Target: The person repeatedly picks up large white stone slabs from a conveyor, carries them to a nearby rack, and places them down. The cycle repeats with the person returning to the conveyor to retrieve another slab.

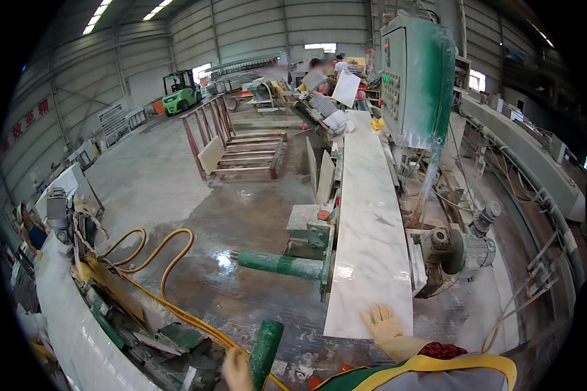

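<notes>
A long white marble slab [368, 208] with grey veining lies lengthwise on the machine in front of me. My right hand [383, 324], in a cream work glove, rests on the slab's near end with its fingers spread; it holds nothing. Low in the view, my left hand [237, 370] is smeared by motion beside a green roller [267, 345]. Whether it touches that roller, or how its fingers are set, I cannot make out. Another green roller [277, 263] sticks out from the machine's left side.
A green control cabinet [417, 85] hangs right of the slab, above a motor [469, 253]. Yellow hose [182, 313] curls over the wet floor near stone scraps [176, 339]. Farther off are a wooden rack [248, 153], a green forklift [180, 94] and people [316, 68] beyond the slab.
</notes>
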{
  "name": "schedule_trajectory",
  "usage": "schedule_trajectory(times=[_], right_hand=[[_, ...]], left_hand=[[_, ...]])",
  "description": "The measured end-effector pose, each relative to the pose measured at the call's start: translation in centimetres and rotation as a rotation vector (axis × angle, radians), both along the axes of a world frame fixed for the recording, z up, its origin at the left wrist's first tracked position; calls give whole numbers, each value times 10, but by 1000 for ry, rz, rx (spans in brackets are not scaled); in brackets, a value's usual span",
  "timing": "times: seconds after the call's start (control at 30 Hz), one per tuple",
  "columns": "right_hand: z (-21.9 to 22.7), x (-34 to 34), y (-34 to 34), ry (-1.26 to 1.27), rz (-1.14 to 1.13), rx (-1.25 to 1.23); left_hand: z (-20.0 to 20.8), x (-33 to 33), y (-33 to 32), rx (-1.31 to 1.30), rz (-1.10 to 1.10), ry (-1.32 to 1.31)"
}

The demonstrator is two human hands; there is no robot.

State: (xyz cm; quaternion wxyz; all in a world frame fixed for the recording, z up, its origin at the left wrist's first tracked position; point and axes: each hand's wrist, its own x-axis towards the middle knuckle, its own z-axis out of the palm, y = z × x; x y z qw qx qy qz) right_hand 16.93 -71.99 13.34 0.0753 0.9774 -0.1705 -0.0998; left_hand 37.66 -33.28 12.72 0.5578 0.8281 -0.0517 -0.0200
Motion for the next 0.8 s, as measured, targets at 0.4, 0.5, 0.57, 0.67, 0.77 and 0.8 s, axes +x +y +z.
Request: schedule_trajectory(times=[0.4,0.5,0.57,0.67,0.77,0.8], right_hand=[[-14,0,-14,-78,57,2],[-20,0,-21,-142,73,0],[-16,0,-21,-111,57,12],[-24,1,-27,-112,64,-31],[-11,4,-27,-116,79,10],[-12,4,-28,-113,72,10]], left_hand=[[-73,-183,271,1013,899,-394],[-81,-193,285,1080,797,-540],[-82,-195,283,1122,734,-628],[-53,-180,246,1177,620,-770],[-43,-174,232,1227,514,-913],[-43,-174,230,1240,479,-959]])
